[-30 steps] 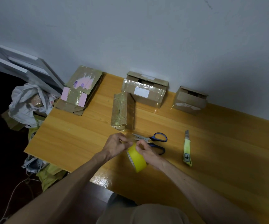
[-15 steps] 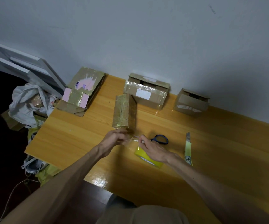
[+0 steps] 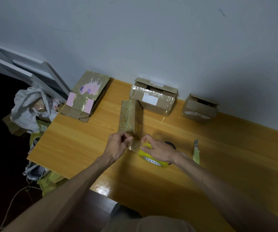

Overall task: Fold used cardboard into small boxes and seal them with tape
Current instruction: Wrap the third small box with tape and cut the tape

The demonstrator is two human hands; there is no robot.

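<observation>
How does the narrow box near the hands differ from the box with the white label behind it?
The narrow box is wrapped all over in shiny tape and looks closed; the labelled box has its top flaps partly open. The narrow box points toward the wall; the labelled box lies along it and is wider. Both are brown cardboard on the table.

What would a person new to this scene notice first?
At the middle of the table, the left hand and the right hand stretch clear tape from a yellow tape roll. Just behind them stands a narrow tape-wrapped box; two open boxes sit by the wall.
</observation>
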